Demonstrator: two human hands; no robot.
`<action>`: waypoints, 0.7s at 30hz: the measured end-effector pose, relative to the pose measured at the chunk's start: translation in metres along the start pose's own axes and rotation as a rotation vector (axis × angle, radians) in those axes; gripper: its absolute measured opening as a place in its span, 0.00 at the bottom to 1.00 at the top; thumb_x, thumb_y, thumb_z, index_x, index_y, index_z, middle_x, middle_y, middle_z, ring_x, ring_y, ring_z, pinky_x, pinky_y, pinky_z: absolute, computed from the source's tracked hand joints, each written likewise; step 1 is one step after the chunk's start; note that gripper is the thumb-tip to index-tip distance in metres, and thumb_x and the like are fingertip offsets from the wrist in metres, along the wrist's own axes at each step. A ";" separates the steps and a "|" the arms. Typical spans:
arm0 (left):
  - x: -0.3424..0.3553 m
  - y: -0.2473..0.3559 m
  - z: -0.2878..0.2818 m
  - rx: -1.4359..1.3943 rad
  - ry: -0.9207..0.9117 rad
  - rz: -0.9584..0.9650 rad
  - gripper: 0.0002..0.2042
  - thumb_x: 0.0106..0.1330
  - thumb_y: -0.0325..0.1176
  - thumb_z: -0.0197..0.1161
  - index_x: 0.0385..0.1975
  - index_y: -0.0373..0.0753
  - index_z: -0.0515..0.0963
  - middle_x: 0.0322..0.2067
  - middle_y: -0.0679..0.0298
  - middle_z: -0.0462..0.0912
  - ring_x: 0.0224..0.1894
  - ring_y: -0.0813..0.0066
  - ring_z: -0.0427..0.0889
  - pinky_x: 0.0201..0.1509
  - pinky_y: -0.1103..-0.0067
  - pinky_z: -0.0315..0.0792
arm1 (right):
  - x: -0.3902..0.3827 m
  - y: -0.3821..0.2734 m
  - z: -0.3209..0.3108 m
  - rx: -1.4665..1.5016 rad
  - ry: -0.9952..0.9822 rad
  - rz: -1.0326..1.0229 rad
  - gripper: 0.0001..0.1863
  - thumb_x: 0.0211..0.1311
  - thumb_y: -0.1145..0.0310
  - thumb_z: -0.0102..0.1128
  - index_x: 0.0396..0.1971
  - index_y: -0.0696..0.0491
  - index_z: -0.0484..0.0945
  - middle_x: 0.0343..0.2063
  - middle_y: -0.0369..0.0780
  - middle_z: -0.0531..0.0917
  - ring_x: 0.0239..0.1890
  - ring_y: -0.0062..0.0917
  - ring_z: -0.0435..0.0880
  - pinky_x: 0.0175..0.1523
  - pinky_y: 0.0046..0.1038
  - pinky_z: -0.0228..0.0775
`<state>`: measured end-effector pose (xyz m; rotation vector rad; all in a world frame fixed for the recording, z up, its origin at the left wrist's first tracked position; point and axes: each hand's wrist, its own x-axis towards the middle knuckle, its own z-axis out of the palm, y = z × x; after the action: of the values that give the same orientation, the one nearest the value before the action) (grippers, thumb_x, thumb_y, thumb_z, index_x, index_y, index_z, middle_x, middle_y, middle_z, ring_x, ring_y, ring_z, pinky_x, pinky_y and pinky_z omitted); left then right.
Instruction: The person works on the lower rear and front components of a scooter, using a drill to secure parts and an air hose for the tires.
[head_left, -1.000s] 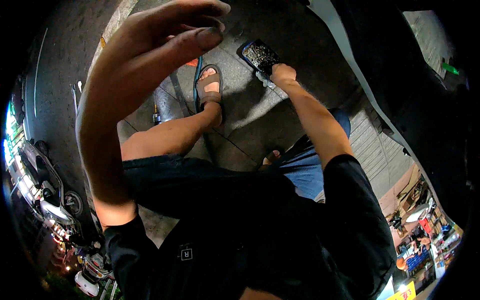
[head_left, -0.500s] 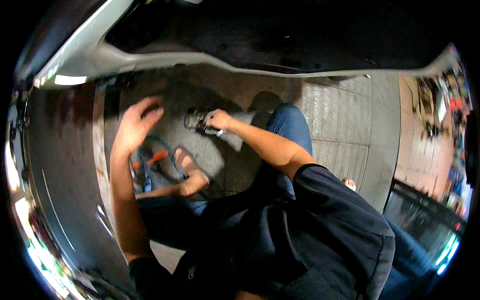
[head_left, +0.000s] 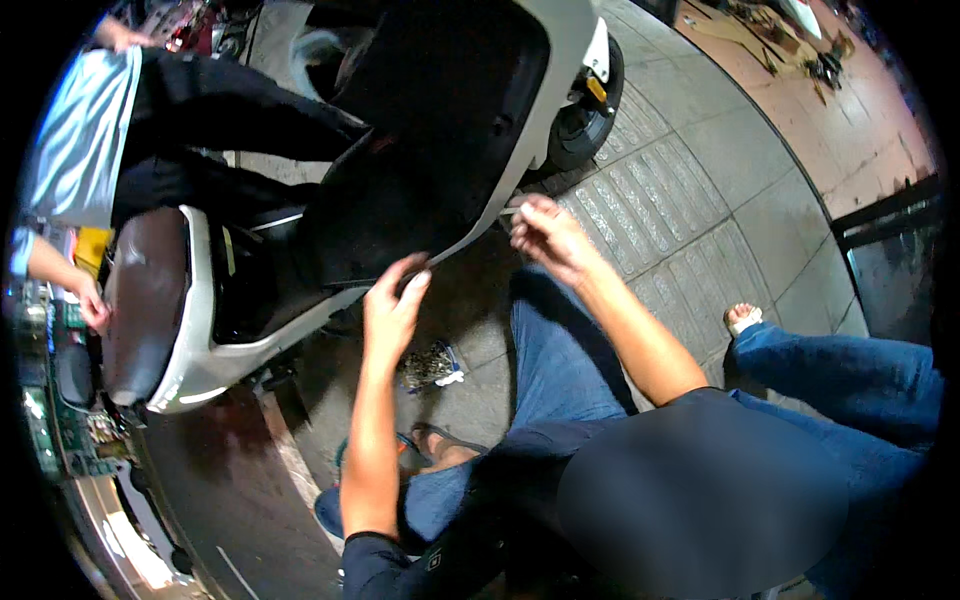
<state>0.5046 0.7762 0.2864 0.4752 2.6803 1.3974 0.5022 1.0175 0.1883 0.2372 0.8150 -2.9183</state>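
Observation:
A motor scooter with a black footboard (head_left: 410, 160) and pale trim (head_left: 525, 150) stretches in front of me. My left hand (head_left: 393, 305) is at the lower edge of the footboard, thumb and fingers apart; whether it touches the edge I cannot tell. Further right, my right hand (head_left: 553, 238) is closed in a pinch beside the trim. A small thin pale piece (head_left: 509, 211) sticks out from its fingertips toward the scooter; its kind is too small to tell. Below the scooter, a small tray of loose parts (head_left: 428, 367) lies on the ground.
A person in black trousers (head_left: 240, 105) stands across the scooter, one hand (head_left: 88, 300) by the brown seat (head_left: 148, 300). A wheel (head_left: 585, 125) is at the right. Another person's foot (head_left: 743, 318) shows on the grey paving (head_left: 690, 270). Parts (head_left: 825, 68) lie on pinkish tiles.
My right hand has left the tray of parts and come up to the scooter's edge, pinching a small piece. The left hand has moved to the footboard edge. The view has turned and shows more scooter.

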 end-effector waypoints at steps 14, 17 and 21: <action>0.117 0.094 0.059 0.780 0.106 0.544 0.24 0.52 0.36 0.64 0.51 0.51 0.69 0.38 0.59 0.78 0.40 0.59 0.78 0.41 0.69 0.73 | 0.021 -0.059 0.032 0.144 -0.045 -0.324 0.07 0.57 0.75 0.56 0.36 0.56 0.74 0.26 0.33 0.76 0.26 0.17 0.76 0.36 0.22 0.74; 0.120 0.098 0.063 0.832 0.116 0.553 0.20 0.51 0.37 0.65 0.46 0.48 0.72 0.35 0.60 0.79 0.38 0.60 0.79 0.39 0.70 0.74 | 0.022 -0.058 0.032 0.103 -0.034 -0.323 0.10 0.60 0.69 0.55 0.39 0.57 0.73 0.28 0.34 0.77 0.29 0.18 0.77 0.37 0.23 0.72; 0.127 0.103 0.066 0.816 0.148 0.609 0.18 0.49 0.38 0.66 0.42 0.46 0.75 0.34 0.60 0.79 0.36 0.61 0.80 0.37 0.71 0.74 | 0.029 -0.055 0.036 0.010 0.021 -0.387 0.11 0.62 0.63 0.54 0.38 0.55 0.72 0.29 0.35 0.78 0.31 0.19 0.77 0.38 0.24 0.71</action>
<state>0.4220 0.9227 0.3407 1.3738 3.2985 0.2890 0.4617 1.0437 0.2413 0.1212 0.9444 -3.2821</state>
